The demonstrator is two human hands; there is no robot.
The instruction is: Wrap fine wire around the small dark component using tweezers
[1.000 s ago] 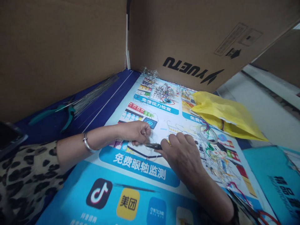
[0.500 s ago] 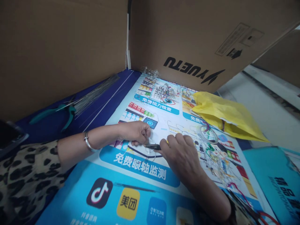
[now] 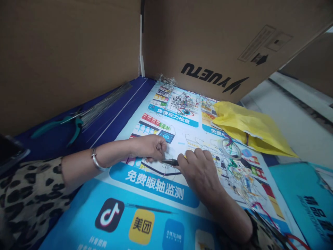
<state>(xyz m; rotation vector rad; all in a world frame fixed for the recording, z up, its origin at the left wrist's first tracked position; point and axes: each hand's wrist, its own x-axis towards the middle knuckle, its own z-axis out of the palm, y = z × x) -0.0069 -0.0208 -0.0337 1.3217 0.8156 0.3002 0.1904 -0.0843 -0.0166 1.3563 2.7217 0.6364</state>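
Near the middle of the printed sheet [image 3: 156,205], my right hand [image 3: 201,173] is wrapped round a pair of pliers, whose narrow dark jaws [image 3: 170,162] point left. The handles are hidden in the palm. My left hand [image 3: 151,147] is closed in a pinch right at the tips of the jaws. What its fingers hold is too small to make out. Thin wire bits, some with tiny beads, lie on the sheet below and around both hands.
Teal-handled pliers [image 3: 75,130] and a bundle of straight wires [image 3: 104,104] lie at the left. Tangled wires [image 3: 184,100] lie at the back, below a cardboard wall [image 3: 208,38]. Right: a yellow pouch [image 3: 249,128], a clear tape roll [image 3: 231,149], red-handled scissors [image 3: 288,239].
Both hands stay in nearly the same place. The pliers' jaws look slightly turned and narrower than before. The whole view has shifted a little.
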